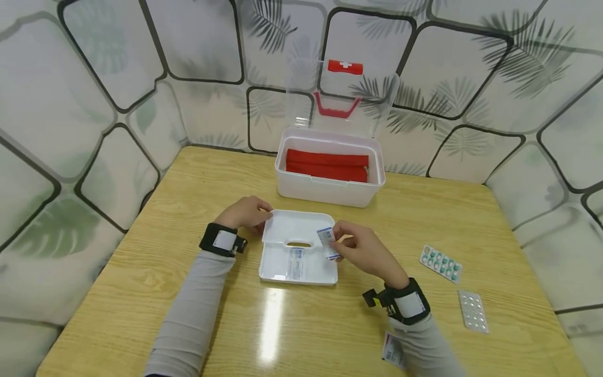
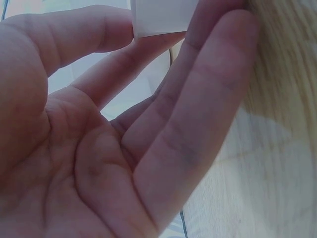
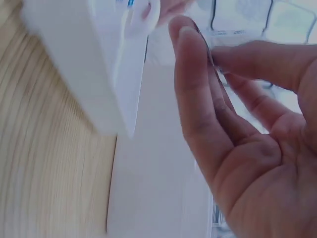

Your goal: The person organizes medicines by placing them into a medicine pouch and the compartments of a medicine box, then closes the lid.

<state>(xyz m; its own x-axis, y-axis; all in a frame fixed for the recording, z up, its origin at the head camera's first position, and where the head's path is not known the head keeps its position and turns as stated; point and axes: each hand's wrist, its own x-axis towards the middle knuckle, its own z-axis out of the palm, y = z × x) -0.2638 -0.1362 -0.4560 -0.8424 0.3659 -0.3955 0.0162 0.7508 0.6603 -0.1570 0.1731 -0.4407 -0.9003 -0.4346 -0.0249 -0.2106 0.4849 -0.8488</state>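
A shallow white plastic tray (image 1: 282, 222) with a slot-shaped handle hole lies on the table in the head view. My left hand (image 1: 245, 213) grips its left side; the left wrist view shows the tray's corner (image 2: 161, 17) between thumb and fingers. Over the tray's right part, my right hand (image 1: 365, 248) pinches a small blue-and-white packet (image 1: 326, 240) between thumb and fingers. That packet appears nearly edge-on in the right wrist view, beside the tray wall (image 3: 74, 64). A similar flat packet (image 1: 296, 263) lies inside the tray, below the handle hole.
Behind the tray stands a white box (image 1: 325, 191), its clear lid (image 1: 301, 99) raised, with a red pouch (image 1: 325, 166) inside. Two blister packs, one of green-and-white capsules (image 1: 441, 263) and one silver (image 1: 473, 311), lie at right. Another packet (image 1: 392, 350) is partly under the right forearm.
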